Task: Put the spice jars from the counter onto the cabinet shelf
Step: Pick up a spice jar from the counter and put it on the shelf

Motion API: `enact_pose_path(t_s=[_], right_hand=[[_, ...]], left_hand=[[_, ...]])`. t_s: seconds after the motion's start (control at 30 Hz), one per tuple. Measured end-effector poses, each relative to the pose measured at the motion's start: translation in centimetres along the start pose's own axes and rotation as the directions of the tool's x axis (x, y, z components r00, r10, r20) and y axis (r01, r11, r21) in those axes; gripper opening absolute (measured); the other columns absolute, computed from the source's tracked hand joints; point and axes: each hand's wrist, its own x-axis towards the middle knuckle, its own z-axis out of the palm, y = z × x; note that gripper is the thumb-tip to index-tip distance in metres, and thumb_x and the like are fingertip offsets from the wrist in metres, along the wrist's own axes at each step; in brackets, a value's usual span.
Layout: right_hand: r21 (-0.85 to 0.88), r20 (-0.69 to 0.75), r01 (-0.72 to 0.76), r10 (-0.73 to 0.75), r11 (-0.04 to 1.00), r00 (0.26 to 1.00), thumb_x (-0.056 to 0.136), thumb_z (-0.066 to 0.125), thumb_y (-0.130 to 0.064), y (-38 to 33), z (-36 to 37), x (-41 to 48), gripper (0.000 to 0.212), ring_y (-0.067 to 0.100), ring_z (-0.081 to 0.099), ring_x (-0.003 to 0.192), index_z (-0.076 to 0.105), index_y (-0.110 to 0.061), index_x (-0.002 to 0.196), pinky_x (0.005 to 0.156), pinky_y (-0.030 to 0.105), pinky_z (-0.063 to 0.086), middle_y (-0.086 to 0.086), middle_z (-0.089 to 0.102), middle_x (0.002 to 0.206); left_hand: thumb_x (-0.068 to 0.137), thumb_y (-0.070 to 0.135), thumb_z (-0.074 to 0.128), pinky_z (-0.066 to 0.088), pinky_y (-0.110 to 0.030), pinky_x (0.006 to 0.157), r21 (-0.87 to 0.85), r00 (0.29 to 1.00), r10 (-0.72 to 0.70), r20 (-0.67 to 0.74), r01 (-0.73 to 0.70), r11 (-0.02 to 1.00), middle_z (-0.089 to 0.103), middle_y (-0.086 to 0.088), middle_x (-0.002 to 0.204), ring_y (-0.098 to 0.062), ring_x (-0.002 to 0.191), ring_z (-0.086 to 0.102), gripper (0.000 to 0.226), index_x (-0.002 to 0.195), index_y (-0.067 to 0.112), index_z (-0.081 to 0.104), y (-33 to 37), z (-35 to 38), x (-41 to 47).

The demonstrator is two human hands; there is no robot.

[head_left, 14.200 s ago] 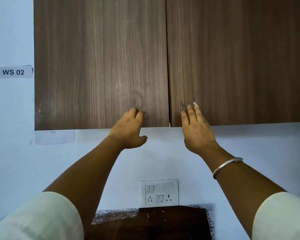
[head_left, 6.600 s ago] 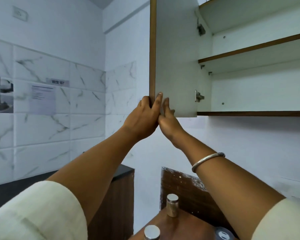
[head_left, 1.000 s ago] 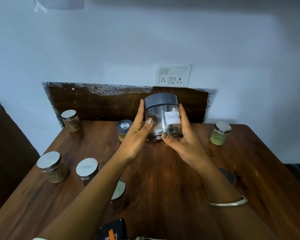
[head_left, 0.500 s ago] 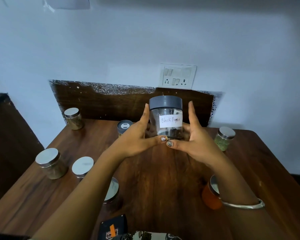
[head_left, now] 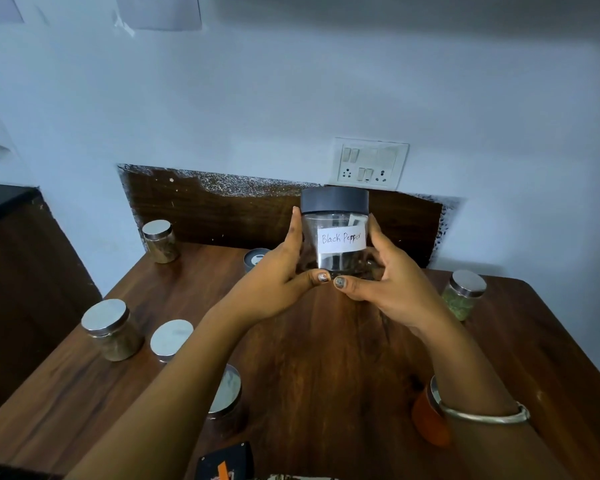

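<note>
Counter (head_left: 343, 375): dark wood top, filling the lower view, jars scattered across it.
Wall (head_left: 291, 98): pale blue, with a switch-and-socket plate (head_left: 369, 163) just above the dark backsplash board (head_left: 222, 216).
Black Pepper jar (head_left: 334, 233): clear, grey lid, upright, white handwritten label facing us, held up in front of the backsplash, clear of the wood.
Left hand (head_left: 274, 282): wrapped on the jar's left side, thumb tucked under the base.
Right hand (head_left: 392, 282): pressed on the jar's right side, thumb tip meeting the left thumb; a metal bangle (head_left: 485, 415) on the wrist.
Steel-lidded jars: two at the left (head_left: 111, 330) (head_left: 170, 339), one far back left (head_left: 160, 240), a green-filled one (head_left: 465, 294) at right.
Orange jar (head_left: 428, 415): partly hidden behind the right wrist.
</note>
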Motion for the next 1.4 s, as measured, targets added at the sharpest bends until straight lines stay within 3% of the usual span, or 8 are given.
enact_pose_path(t_s=[0.1, 0.2, 0.33, 0.5, 0.7, 0.97, 1.17, 1.4], right_hand=[[-0.089, 0.002, 0.035, -0.035, 0.995, 0.999, 0.069, 0.076, -0.041, -0.5, 0.1, 0.6, 0.102, -0.013, 0.057, 0.102, 0.009, -0.046, 0.145, 0.086, 0.011, 0.048, -0.032, 0.055, 0.110], [-0.154, -0.010, 0.048, -0.050, 0.987, 0.999, 0.073, 0.074, -0.042, -1.5, 0.3, 1.5, 0.096, -0.011, 0.059, 0.097, 0.012, -0.042, 0.146, 0.078, 0.006, 0.046, -0.025, 0.058, 0.115], [-0.185, -0.055, 0.080, -0.091, 0.979, 0.994, 0.079, 0.072, -0.032, -3.8, 0.6, 3.2, 0.098, -0.024, 0.051, 0.089, 0.004, -0.038, 0.148, 0.070, -0.007, 0.035, -0.019, 0.055, 0.128], [-0.263, -0.126, 0.131, -0.169, 0.956, 0.978, 0.083, 0.069, -0.030, -8.4, 1.2, 6.1, 0.101, 0.003, 0.048, 0.122, -0.007, -0.036, 0.149, 0.091, 0.011, 0.034, -0.013, 0.048, 0.140], [-0.394, -0.209, 0.208, -0.307, 0.895, 0.928, 0.083, 0.068, -0.033, -14.4, 1.6, 10.8, 0.098, 0.020, 0.046, 0.130, -0.007, -0.040, 0.147, 0.102, 0.034, 0.038, -0.008, 0.036, 0.150], [-0.369, -0.335, 0.376, -0.499, 0.850, 0.800, 0.078, 0.074, -0.029, -20.8, 0.0, 20.7, 0.098, 0.006, 0.055, 0.114, 0.007, -0.036, 0.149, 0.084, 0.010, 0.039, -0.009, 0.051, 0.138], [-0.425, -0.339, 0.466, -0.614, 0.776, 0.713, 0.079, 0.073, -0.030, -25.0, -0.9, 28.3, 0.098, 0.011, 0.057, 0.115, 0.007, -0.030, 0.150, 0.094, 0.032, 0.049, -0.008, 0.055, 0.135], [-0.516, -0.300, 0.436, -0.632, 0.737, 0.714, 0.085, 0.065, -0.036, -27.3, -0.4, 35.4, 0.094, 0.018, 0.061, 0.108, -0.002, -0.029, 0.150, 0.087, 0.030, 0.050, -0.004, 0.060, 0.127]], left_hand=[[0.083, 0.042, 0.048, 0.042, -0.004, 0.070, 0.095, 1.000, 0.020, -0.007, -0.019, 0.995, 0.047, 0.003, 0.136, -0.006, 0.091, 0.059, 0.098, 0.144, 0.009, -0.021, 0.2, -1.0, 0.1], [0.080, 0.050, 0.044, 0.042, -0.007, 0.066, 0.180, 0.999, 0.047, -0.026, -0.041, 0.983, 0.053, -0.001, 0.133, -0.007, 0.074, 0.061, 0.096, 0.145, 0.014, -0.016, 0.4, -2.5, 0.4], [0.092, 0.029, 0.053, 0.041, -0.019, 0.082, 0.240, 0.992, 0.103, -0.078, -0.082, 0.967, 0.049, -0.003, 0.139, -0.012, 0.100, 0.060, 0.090, 0.144, 0.019, -0.020, 0.7, -5.1, 1.4], [0.093, 0.022, 0.051, 0.039, -0.001, 0.069, 0.341, 0.977, 0.180, -0.115, -0.132, 0.931, 0.055, 0.004, 0.132, 0.010, 0.076, 0.052, 0.086, 0.147, 0.022, -0.016, 1.2, -10.1, 3.0], [0.093, 0.028, 0.052, 0.044, -0.025, 0.091, 0.401, 0.934, 0.277, -0.225, -0.170, 0.900, 0.032, 0.002, 0.151, -0.011, 0.100, 0.061, 0.085, 0.134, 0.045, -0.020, 3.1, -16.3, 5.5], [0.092, 0.030, 0.053, 0.037, -0.024, 0.094, 0.448, 0.865, 0.353, -0.357, -0.173, 0.877, 0.038, 0.004, 0.149, -0.018, 0.117, 0.057, 0.085, 0.145, 0.037, -0.013, 4.6, -25.4, 12.9], [0.091, 0.022, 0.056, 0.040, -0.028, 0.098, 0.480, 0.796, 0.402, -0.452, -0.163, 0.862, 0.034, -0.003, 0.144, -0.017, 0.118, 0.053, 0.085, 0.148, 0.032, -0.006, 4.5, -31.5, 18.6], [0.094, 0.016, 0.052, 0.044, -0.033, 0.100, 0.525, 0.735, 0.420, -0.533, -0.103, 0.845, 0.038, -0.002, 0.146, -0.009, 0.122, 0.050, 0.075, 0.150, 0.025, 0.004, 2.0, -35.6, 23.5]])
